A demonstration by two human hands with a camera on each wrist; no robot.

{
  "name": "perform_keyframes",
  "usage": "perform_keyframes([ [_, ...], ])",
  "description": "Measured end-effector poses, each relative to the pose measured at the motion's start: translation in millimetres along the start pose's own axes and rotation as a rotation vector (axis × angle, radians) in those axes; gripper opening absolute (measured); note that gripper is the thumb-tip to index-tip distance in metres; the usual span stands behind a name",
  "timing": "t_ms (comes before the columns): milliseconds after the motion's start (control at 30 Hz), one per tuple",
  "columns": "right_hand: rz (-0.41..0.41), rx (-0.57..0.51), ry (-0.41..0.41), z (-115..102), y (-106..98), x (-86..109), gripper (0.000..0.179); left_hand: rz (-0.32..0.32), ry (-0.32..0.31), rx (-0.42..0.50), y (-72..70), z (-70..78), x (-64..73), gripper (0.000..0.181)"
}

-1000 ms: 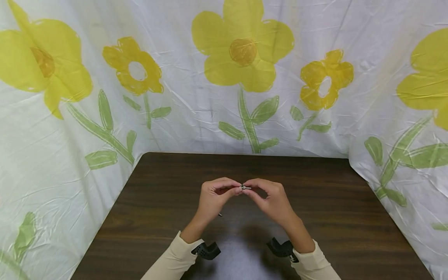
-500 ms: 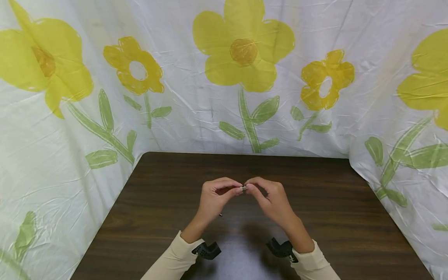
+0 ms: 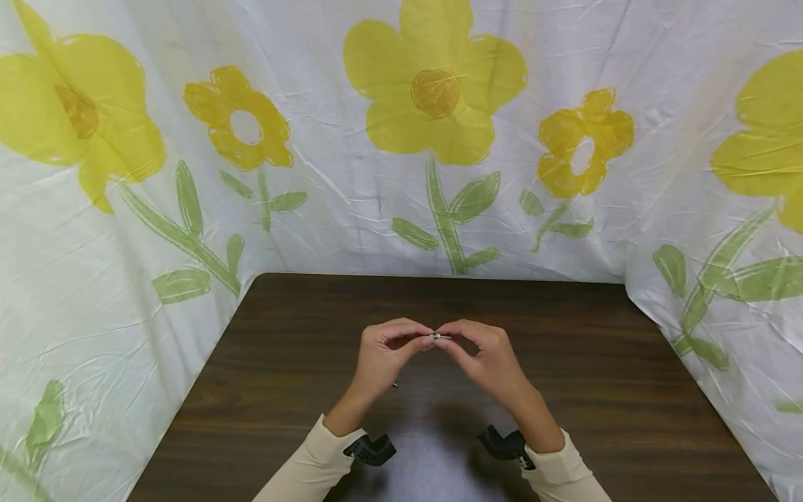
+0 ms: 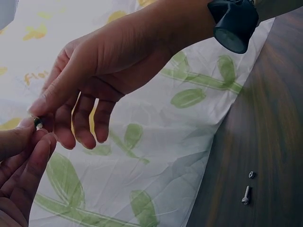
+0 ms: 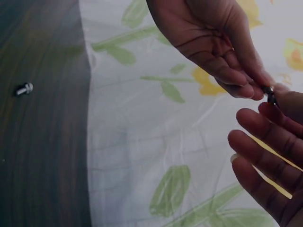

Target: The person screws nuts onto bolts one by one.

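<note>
Most of the small metal fastener [image 3: 442, 337] is hidden where the left hand [image 3: 385, 352] and right hand [image 3: 488, 354] pinch it above the wood-grained table [image 3: 295, 335]; a slim silvery shaft shows (any thread is too small to see). A screw [image 4: 246, 195] and nut [image 4: 252, 174] lie close together below.

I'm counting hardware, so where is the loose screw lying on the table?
The loose screw lies at the left wrist view's lower right, on the dark table, just below a small nut.
</note>
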State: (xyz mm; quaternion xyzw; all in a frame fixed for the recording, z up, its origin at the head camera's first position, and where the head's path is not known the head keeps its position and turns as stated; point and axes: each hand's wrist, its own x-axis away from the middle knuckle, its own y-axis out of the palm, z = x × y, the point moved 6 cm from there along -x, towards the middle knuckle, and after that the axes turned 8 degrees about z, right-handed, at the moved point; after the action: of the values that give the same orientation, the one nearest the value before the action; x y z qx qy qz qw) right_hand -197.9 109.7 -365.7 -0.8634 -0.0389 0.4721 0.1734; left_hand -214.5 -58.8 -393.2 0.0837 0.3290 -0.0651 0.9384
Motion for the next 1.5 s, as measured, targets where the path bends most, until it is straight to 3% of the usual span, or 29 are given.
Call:
perform_keyframes([
  [167,0.001,0.028,0.040,3,1,1.4,0.015,-0.002,-0.001,0.006,1.6,0.6,-0.3,0.010],
  [367,0.025,0.053,0.110,7,-4,3.2,0.022,0.014,-0.026,-0.010,1.0,0.2,-0.1,0.009],
  [700,0.024,0.006,0.020,3,-9,-1.2,0.022,0.039,-0.016,-0.012,-3.2,0.9,-2.7,0.010],
  [1000,0.016,-0.014,0.028,5,-8,-1.9,0.020,0.032,-0.024,-0.008,-3.3,-0.9,-2.9,0.010],
  [1333,0.012,-0.074,0.135,13,-8,1.3,0.017,0.010,-0.075,-0.013,-3.9,-4.6,-3.0,0.010],
  [1500,0.024,-0.087,0.155,13,-9,0.6,0.014,-0.011,-0.080,-0.009,-3.2,-5.8,-3.2,0.020],
])
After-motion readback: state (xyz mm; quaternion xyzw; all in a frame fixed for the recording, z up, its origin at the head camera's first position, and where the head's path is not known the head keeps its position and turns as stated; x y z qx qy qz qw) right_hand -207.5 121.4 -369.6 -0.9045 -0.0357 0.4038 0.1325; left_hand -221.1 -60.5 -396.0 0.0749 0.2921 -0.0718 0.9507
